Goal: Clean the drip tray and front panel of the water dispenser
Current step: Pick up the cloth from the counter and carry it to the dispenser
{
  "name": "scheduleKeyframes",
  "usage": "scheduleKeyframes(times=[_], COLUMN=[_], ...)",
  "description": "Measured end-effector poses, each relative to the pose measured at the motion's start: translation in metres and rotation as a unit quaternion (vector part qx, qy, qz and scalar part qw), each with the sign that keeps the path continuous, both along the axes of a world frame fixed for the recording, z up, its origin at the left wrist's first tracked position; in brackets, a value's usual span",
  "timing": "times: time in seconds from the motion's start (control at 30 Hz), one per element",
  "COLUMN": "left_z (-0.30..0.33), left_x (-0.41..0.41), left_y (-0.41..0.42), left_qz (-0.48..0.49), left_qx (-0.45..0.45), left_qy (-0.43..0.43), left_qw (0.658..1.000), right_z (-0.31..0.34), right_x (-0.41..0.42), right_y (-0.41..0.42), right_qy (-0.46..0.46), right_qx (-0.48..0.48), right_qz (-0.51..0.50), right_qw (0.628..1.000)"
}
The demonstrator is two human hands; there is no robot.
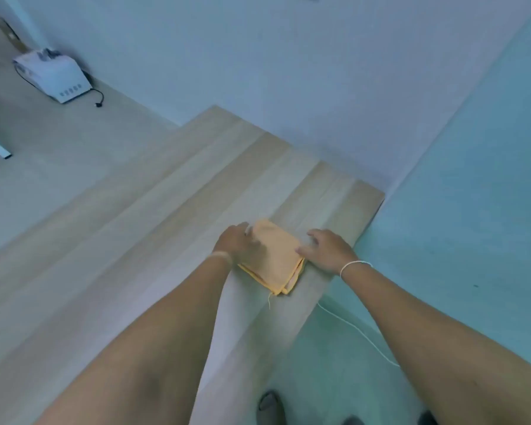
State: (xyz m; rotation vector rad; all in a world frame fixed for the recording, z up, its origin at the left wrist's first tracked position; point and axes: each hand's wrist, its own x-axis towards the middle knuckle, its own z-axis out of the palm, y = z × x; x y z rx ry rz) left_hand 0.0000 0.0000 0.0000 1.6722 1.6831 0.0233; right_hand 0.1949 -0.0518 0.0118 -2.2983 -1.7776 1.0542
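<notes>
Your hands, left (238, 240) and right (325, 251), lie flat, fingers loose, either side of the folded cloth (275, 256); the dispenser (52, 75) sits far off to your left on the table (135, 240)

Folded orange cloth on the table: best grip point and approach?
Probably pinch the orange cloth at its near corner, where the stacked layer edges show and overhang the wooden table edge. Come from the near side, thumb on top; it lies flat, so elsewhere there's no lip.

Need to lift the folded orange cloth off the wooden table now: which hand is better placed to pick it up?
Probably the left hand: it lies on top of the folded orange cloth. The right hand only touches its right edge, resting mostly on the wooden table.
</notes>
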Motion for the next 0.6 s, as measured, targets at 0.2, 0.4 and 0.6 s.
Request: scheduleKeyframes(times=[0.2,0.4,0.6], left_z=[-0.009,-0.006,0.032], left_x=[0.008,0.016,0.052], left_y=[0.005,0.011,0.006], left_qz=[0.021,0.025,0.014], left_qx=[-0.021,-0.045,-0.061], left_qy=[-0.018,-0.103,-0.206], left_qw=[0.999,0.993,0.976], right_z=[-0.022,-0.017,0.015], right_x=[-0.004,-0.001,0.032], right_y=[-0.004,-0.012,-0.025], right_qy=[0.037,0.129,0.155], right_qx=[0.002,0.018,0.072], right_qz=[-0.064,-0.138,-0.203], right_qw=[0.997,0.982,0.964])
